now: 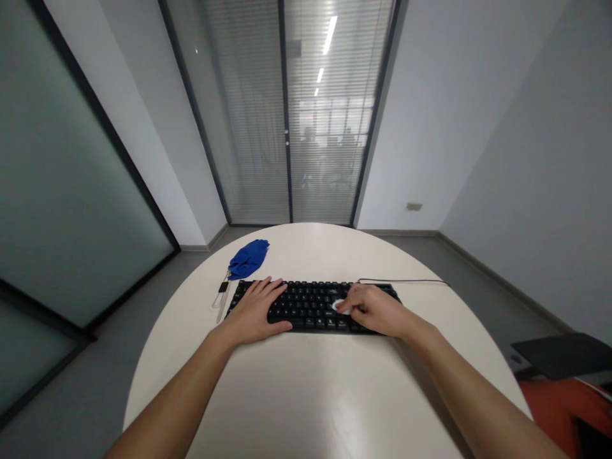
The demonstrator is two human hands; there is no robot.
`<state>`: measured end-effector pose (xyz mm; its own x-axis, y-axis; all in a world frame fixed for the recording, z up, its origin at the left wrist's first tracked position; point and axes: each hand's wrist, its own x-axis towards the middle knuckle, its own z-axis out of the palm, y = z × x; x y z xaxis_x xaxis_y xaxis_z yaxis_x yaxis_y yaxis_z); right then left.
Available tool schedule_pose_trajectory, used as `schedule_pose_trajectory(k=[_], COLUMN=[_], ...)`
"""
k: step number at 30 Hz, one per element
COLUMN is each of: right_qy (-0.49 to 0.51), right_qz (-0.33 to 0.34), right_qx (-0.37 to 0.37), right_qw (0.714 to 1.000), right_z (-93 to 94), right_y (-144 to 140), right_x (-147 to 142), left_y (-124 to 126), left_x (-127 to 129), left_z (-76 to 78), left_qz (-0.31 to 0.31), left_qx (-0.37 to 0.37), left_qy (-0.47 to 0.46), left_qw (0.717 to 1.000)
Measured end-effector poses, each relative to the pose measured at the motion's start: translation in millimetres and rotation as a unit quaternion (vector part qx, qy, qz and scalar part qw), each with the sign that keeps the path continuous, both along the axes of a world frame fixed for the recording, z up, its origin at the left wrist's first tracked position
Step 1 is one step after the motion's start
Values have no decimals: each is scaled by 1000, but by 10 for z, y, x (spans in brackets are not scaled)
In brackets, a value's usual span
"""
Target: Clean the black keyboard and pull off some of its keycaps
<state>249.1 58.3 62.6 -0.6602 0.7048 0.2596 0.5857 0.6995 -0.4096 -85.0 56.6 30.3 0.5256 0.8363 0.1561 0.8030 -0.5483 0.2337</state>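
Note:
A black keyboard (308, 309) lies crosswise on the round table in the head view. My left hand (255, 312) rests over its left end with the fingers spread on the keys and the thumb near the front edge. Over the right half of the keys, my right hand (377, 309) is closed on a small white pad (338, 306), pressing it against the keyboard with the fingertips. Part of the pad is hidden under the fingers, and its material is too small to make out.
Beyond my left hand lies a crumpled blue cloth (248, 258). Beside it are a black clip (222, 287) and a thin pale stick (220, 309). A black cable (406, 280) runs off rightward across the white table (296, 395). An orange chair (549, 408) stands at right.

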Motion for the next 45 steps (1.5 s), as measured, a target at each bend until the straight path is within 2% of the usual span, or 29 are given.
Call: schedule_pose_trajectory(k=[4,14,21,27,32,37,45], right_qy=[-1,25,64,-9,-27,-34,-50], right_qz=[11,32,-97,-88,-84,-80,-87], right_qx=[-9,-94,7,20,35,6,-61], right_qw=[1000,995,993,996,995,996,993], right_z=[36,42,-53,-106,-95,-65,86], right_y=[-12,-34,136,171,148,152,94], right_x=[4,21,223,277,236,257,344], left_y=[4,3,-1,1,7,10,-1], left_x=[-4,-3,1,-2,-5,-4,8], left_z=[-15,-14,-3,-3,-14,-13,-6], left_qz=[-1,0,1,0,-3,-1,5], left_qx=[5,6,2,2,3,2,1], left_qy=[-3,-2,-1,-3,0,-5,5], left_qw=[1000,1000,1000,1000,1000,1000,1000])
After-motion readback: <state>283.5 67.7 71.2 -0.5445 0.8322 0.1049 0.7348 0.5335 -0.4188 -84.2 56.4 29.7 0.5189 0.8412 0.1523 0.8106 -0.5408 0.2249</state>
